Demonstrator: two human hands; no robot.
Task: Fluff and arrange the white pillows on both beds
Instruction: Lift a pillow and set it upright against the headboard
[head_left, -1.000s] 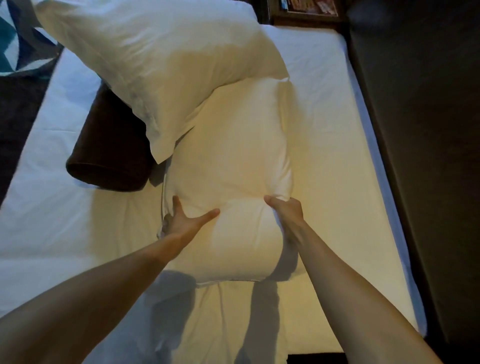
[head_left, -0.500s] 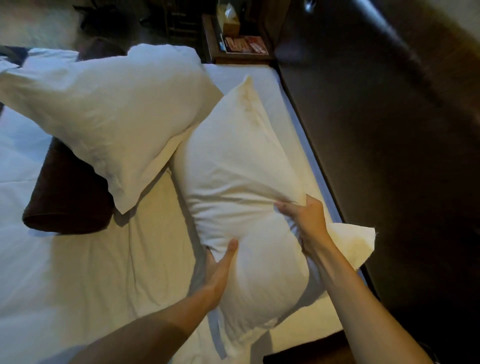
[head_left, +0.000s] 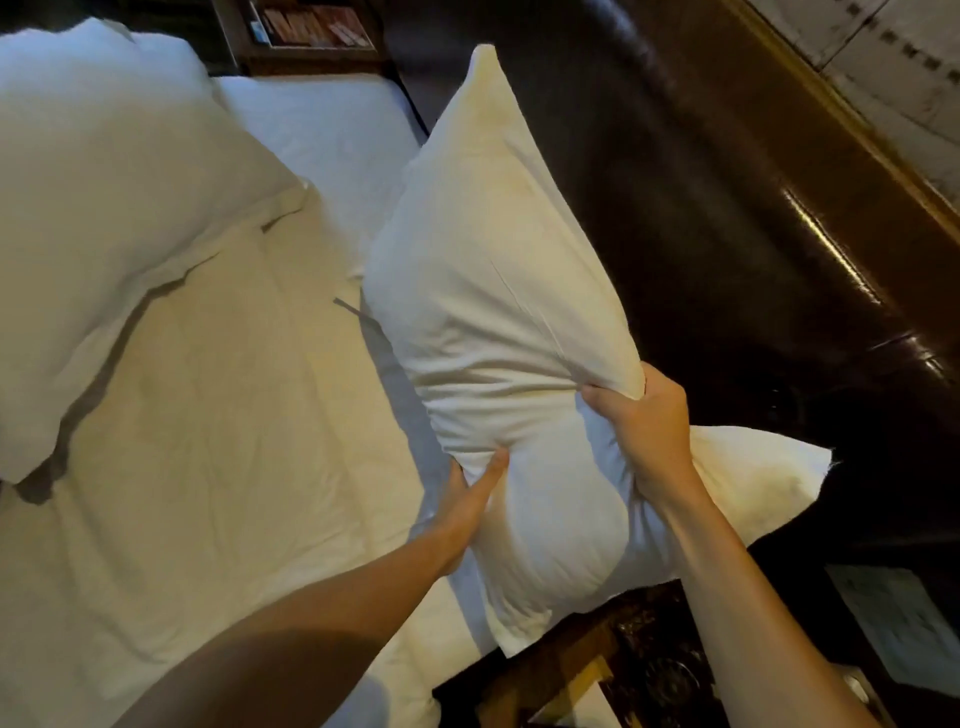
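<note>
Pillow, plump white cotton one (head_left: 498, 291), lifted clear of the pale cream bedsheet (head_left: 218, 426), tilted on end over the right edge of the bed with its far corner pointing up against the dark glossy headboard (head_left: 753, 234). Pinched at the waist between 2 hands: left hand (head_left: 470, 499) cupped under the near left side, thumb pressed into a fold; right hand (head_left: 647, 423) closed hard on a bunch of fabric at the right side, loose flap of the case trailing past it. Second white pillow (head_left: 114, 208) lying untouched across the left of the bed.

Probably mid-fluff. To do it well: keep both grips firm, push the 2 sides toward each other and release a few times so the filling spreads out of the squeezed middle toward the limp corners. Shake from the end, not the waist. Then lay flat against the headboard, flap tucked under, edges square beside the other pillow
</note>
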